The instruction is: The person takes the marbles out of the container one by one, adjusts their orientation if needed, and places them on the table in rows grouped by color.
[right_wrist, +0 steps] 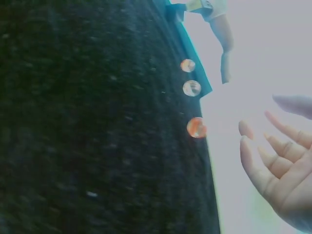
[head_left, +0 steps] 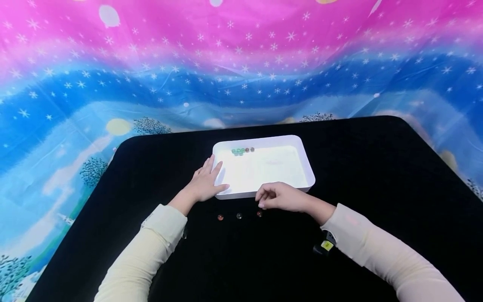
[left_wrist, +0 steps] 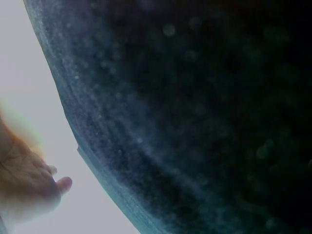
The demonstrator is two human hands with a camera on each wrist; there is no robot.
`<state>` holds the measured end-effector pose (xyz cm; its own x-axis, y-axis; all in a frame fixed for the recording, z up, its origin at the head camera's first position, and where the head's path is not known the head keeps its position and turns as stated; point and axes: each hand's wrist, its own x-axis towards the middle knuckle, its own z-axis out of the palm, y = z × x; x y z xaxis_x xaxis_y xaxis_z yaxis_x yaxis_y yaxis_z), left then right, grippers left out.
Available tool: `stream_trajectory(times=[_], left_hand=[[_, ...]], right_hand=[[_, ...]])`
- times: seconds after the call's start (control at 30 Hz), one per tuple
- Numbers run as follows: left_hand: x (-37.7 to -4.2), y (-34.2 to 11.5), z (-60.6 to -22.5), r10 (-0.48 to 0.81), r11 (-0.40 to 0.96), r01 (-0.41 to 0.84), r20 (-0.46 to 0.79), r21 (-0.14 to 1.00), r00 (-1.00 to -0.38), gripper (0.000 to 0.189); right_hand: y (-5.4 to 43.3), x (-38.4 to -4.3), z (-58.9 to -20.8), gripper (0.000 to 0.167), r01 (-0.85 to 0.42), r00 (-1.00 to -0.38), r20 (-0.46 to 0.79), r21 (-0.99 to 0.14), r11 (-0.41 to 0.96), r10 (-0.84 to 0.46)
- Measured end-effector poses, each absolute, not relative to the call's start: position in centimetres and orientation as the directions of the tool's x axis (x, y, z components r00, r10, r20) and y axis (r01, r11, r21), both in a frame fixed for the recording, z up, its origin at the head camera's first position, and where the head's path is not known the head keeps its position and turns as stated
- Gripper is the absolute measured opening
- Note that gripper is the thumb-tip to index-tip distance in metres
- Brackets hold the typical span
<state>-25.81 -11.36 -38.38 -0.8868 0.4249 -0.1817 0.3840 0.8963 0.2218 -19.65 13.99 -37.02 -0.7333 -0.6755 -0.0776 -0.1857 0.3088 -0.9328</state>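
Observation:
My left hand rests on the left rim of a white tray, its fingers straight and thumb over the front corner. In the left wrist view part of that palm shows at the lower left. My right hand hovers at the tray's front edge with loosely bent fingers. The right wrist view shows nothing between those fingers. In front of the tray three glass marbles lie in a row: an orange one, a clear one and a reddish one, nearest my right hand.
Inside the tray, several green marbles sit together near the back wall, with two brownish marbles beside them. A black cloth covers the table. Behind it hangs a pink and blue patterned backdrop.

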Motion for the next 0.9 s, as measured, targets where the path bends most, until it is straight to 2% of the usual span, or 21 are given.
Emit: stream_trajectory(times=[0.43, 0.6, 0.9], left_hand=[[-25.8, -11.5, -38.3, 0.429, 0.894, 0.384, -0.192, 0.232, -0.883, 0.079], [-25.9, -11.5, -38.2, 0.421, 0.897, 0.375, -0.196, 0.233, -0.885, 0.078], [-25.8, -11.5, -38.3, 0.426, 0.895, 0.38, -0.193, 0.232, -0.884, 0.079]], right_hand=[[14.5, -21.8, -35.2, 0.025, -0.113, -0.816, -0.048, -0.964, 0.241, -0.576], [14.4, -22.7, -34.6, 0.021, -0.136, -0.832, -0.034, -0.955, 0.263, -0.554], [14.2, -24.2, -33.8, 0.017, -0.106, -0.862, -0.044, -0.959, 0.264, -0.506]])
